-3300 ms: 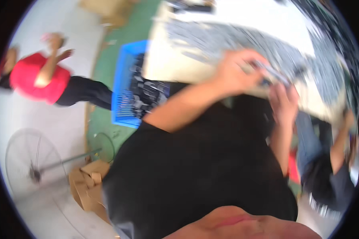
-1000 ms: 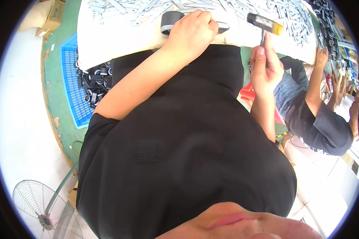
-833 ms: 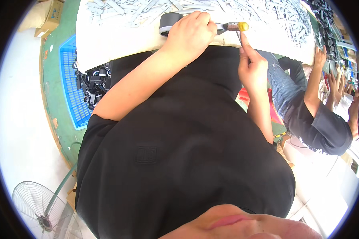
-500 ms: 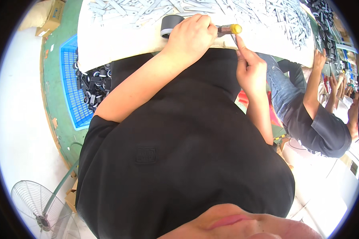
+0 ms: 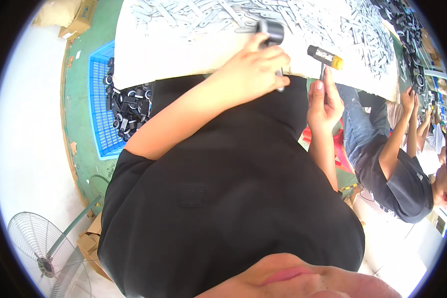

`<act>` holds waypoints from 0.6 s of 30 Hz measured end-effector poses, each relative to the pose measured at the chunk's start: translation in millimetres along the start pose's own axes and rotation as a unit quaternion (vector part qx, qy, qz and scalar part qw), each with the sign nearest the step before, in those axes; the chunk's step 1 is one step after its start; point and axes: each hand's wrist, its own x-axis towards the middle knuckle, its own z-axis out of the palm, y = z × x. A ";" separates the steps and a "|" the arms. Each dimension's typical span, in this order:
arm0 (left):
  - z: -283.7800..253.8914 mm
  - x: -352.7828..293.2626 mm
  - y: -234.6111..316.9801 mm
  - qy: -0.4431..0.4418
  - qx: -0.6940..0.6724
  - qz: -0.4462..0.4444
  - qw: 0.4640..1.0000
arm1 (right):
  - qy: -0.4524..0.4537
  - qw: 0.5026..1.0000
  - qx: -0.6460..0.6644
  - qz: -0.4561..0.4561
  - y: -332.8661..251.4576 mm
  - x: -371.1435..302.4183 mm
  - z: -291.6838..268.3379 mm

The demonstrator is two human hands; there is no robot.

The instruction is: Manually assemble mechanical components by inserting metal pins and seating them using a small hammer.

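black ring-ended part (image 5: 272,31) and hammer (image 5: 325,56) above the near edge of the worktable (image 5: 139,67); the part was blurred. the left hand (image 5: 259,69) was curled about the part, its ring projecting toward 1 o'clock; how tightly the fingers closed was partly hidden. the right hand (image 5: 326,107), at 4 o'clock from the left, pinched the hammer's handle between thumb and fingers. the hammer's head stood apart from the part, its yellow end toward 4 o'clock and black end toward 10. loose grey strips (image 5: 203,15) lay from 11 to 2 o'clock. in the writer's judgement, good handling called for the part resting firmly on the table, left fingertips clear of the head's path, and short, square taps.
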 end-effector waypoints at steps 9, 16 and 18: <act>-15.9 -21.3 -37.4 0.104 -0.063 -0.179 0.976 | -0.082 0.996 0.029 0.028 2.1 13.8 15.7; 12.7 -30.6 -49.6 0.180 -0.042 -0.172 0.968 | -0.148 0.984 -0.099 -0.001 -28.4 43.2 23.3; 17.9 -31.5 -49.8 0.199 0.004 -0.137 0.970 | -0.136 0.985 -0.097 -0.034 -35.0 49.5 23.0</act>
